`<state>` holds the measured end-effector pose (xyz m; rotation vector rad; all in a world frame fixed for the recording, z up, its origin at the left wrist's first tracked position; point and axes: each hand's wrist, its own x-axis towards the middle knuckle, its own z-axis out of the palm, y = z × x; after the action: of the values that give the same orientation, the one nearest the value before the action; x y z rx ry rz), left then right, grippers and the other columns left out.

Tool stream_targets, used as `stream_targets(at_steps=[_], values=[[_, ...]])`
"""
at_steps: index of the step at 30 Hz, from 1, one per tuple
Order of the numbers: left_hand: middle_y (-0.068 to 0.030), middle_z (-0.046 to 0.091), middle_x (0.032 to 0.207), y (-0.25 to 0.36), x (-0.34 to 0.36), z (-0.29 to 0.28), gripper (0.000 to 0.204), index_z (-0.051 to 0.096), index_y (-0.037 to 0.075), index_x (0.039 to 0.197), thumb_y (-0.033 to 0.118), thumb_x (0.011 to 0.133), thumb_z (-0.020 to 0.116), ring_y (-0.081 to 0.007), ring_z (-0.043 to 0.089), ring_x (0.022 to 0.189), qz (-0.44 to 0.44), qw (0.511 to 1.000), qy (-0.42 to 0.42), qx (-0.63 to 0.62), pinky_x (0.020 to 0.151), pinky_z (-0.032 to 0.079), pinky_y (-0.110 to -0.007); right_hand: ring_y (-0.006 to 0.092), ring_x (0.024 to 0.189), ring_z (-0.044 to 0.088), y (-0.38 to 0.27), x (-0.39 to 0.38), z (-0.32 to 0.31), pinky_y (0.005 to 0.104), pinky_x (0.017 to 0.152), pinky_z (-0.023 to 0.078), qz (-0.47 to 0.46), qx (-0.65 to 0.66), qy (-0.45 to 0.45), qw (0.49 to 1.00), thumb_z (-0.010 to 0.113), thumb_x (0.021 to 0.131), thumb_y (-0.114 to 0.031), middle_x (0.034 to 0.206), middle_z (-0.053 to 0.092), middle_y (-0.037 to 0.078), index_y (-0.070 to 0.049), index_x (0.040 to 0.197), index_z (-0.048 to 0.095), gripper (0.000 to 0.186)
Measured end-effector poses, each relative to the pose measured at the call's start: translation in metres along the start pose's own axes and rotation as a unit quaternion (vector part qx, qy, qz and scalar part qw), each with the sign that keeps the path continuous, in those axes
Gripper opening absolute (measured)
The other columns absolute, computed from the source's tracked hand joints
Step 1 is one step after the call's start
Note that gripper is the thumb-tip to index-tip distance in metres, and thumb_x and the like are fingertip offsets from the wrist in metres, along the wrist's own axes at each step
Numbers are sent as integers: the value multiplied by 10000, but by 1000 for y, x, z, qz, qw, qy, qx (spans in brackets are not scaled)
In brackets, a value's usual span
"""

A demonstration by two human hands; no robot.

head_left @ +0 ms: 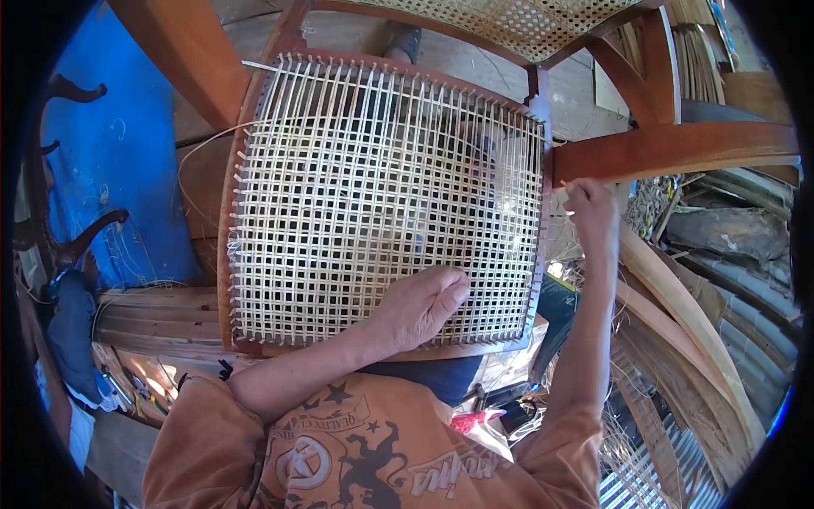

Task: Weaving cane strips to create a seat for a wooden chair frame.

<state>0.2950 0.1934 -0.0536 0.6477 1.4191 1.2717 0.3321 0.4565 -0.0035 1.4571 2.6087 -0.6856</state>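
Observation:
A woven cane seat panel [339,204] fills the middle of the view, its pale strands crossing in an open grid. It sits in a reddish-brown wooden chair frame [224,280] with small pegs along the edges. My left hand [428,304] is closed, thumb against curled fingers, over the near right part of the weave. Just off the frame's right edge, below a curved wooden armrest [670,151], my right hand [591,204] is closed too, fingers bent in. What either hand holds, if anything, I cannot make out. One loose cane strand [181,170] loops out past the left side.
A caned backrest [517,25] rises at the far side. Blue sheeting [119,161] and a dark curved wooden piece [72,246] are at the left. To the right lie curved wooden slats [687,314], cane scraps [653,199] and corrugated sheets [755,339].

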Motion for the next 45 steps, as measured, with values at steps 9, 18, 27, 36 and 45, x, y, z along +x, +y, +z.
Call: stream_targets(at_steps=[9,18,27,36,45], values=[[-131,549,826,0,3,-4,478,542,2,1007,437,934,360,-238,570,772,4,1000,0,19,696,460,-318,202,462,579,61,48,48,317,502,457,117,-37,-92,988,536,757,-185,525,575,139,24,769,650,238],[-123,543,795,-2,6,-3,455,550,29,969,443,923,370,-253,563,735,-2,1000,11,10,674,457,-331,197,474,605,76,68,56,303,439,476,148,-63,-135,978,541,776,-126,590,590,132,74,763,611,213],[-114,576,791,-4,9,-2,438,555,48,879,457,906,399,-286,586,740,6,999,32,9,651,465,-372,305,633,640,99,77,67,383,620,520,-116,-266,-119,950,521,763,-133,702,619,223,48,791,613,205],[-142,580,826,-7,9,6,411,567,29,935,416,892,437,-291,583,769,8,997,48,58,681,459,-368,307,783,644,63,61,73,413,688,521,-157,-371,-67,913,556,755,-110,788,650,165,-49,758,645,108],[-110,561,757,-14,3,4,380,544,48,855,423,876,486,-266,569,706,39,997,50,53,638,452,-360,305,743,641,75,40,58,392,669,492,-62,-181,14,981,541,757,-214,770,644,187,-42,836,670,228]])
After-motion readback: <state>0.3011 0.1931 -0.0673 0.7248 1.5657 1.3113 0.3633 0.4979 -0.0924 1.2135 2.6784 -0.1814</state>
